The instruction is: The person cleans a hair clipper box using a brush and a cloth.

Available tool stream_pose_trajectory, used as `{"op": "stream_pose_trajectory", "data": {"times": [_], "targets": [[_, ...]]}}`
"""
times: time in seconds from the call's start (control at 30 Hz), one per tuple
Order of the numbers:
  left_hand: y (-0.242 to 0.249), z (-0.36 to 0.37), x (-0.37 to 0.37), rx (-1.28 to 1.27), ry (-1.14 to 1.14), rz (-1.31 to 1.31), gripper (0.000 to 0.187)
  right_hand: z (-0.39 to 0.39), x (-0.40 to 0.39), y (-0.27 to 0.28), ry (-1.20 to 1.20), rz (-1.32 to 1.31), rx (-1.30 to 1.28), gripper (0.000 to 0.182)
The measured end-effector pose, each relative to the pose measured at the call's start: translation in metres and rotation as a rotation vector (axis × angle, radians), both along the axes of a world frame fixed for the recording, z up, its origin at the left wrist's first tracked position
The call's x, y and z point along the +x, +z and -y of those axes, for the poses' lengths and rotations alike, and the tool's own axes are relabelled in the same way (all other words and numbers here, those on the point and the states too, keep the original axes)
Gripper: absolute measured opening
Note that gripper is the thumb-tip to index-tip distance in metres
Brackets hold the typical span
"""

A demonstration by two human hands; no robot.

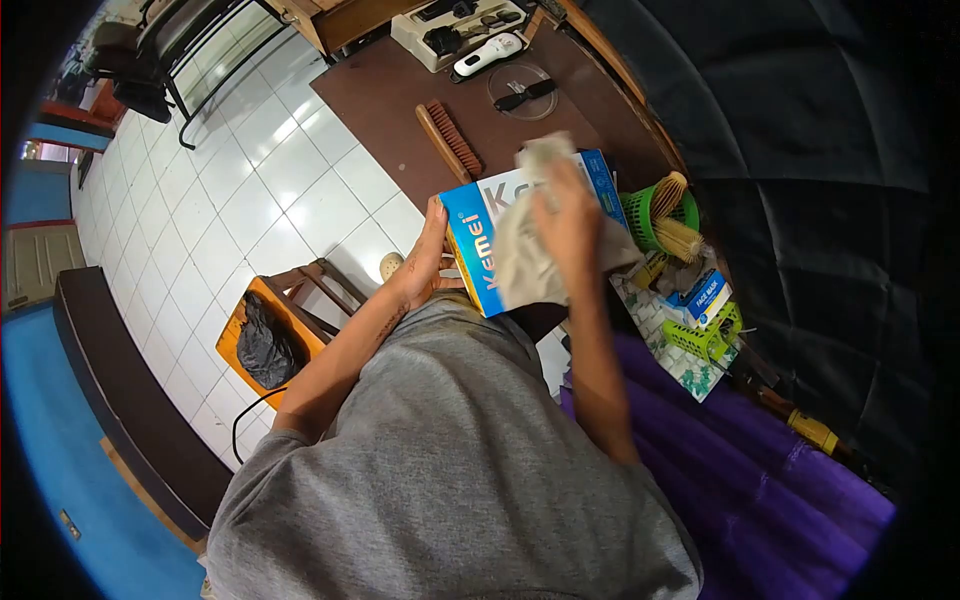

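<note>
A blue and white Kemei box [474, 240] is held up in front of my body, tilted. My left hand [428, 262] grips its left end, with the thumb along the edge and the fingers partly behind it. Pressed against the box's printed face is a beige cloth [522, 262], bunched under my right hand [572, 222]. The right hand is closed on the cloth and slightly blurred. Much of the box's lettering is hidden by the cloth.
On the brown tabletop [385, 110] are a wooden brush [450, 140], a white hair clipper [488, 56], a clear round lid [522, 92] and an open tray [440, 35]. Green baskets [700, 335] and a face mask box [705, 298] stand at right. An orange stool [236, 330] is left.
</note>
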State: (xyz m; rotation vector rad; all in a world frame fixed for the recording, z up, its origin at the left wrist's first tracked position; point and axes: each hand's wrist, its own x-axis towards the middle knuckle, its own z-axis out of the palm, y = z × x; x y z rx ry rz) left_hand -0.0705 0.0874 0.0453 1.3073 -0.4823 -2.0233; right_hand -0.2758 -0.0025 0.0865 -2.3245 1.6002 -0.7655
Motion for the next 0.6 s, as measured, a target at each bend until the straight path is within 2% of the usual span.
{"op": "stream_pose_trajectory", "data": {"times": [0.03,0.1,0.13,0.17,0.23,0.27,0.3,0.37,0.53,0.6], "targets": [[-0.006,0.000,0.000,0.004,-0.004,0.003,0.078,-0.015,0.019,0.004,0.118,0.041,0.000,0.048],[-0.022,-0.002,0.001,-0.099,0.019,-0.150,0.082,-0.047,0.055,0.022,0.314,0.078,0.058,0.050],[-0.014,-0.002,0.004,-0.101,-0.062,-0.025,0.084,-0.061,0.069,0.020,0.284,0.084,0.021,0.049],[-0.018,-0.003,0.005,-0.101,-0.066,-0.022,0.084,-0.068,0.076,0.017,0.257,0.089,-0.016,0.049],[-0.040,-0.008,0.005,-0.073,0.053,-0.175,0.085,-0.057,0.062,0.011,0.268,0.138,-0.021,0.051],[-0.061,-0.004,0.013,0.014,-0.046,-0.195,0.082,-0.049,0.049,0.016,0.207,0.128,0.062,0.050],[-0.046,-0.005,0.011,0.016,-0.043,-0.196,0.082,-0.039,0.035,0.019,0.144,0.115,0.143,0.048],[0.001,-0.002,0.002,-0.003,0.006,0.031,0.076,-0.013,0.005,0.016,0.020,0.121,0.070,0.046],[0.004,-0.001,0.001,-0.047,-0.010,0.018,0.073,0.017,-0.037,0.001,-0.208,0.042,0.018,0.044],[-0.001,-0.002,0.000,-0.029,0.018,0.025,0.071,0.004,-0.021,0.002,-0.123,0.014,0.017,0.043]]}}
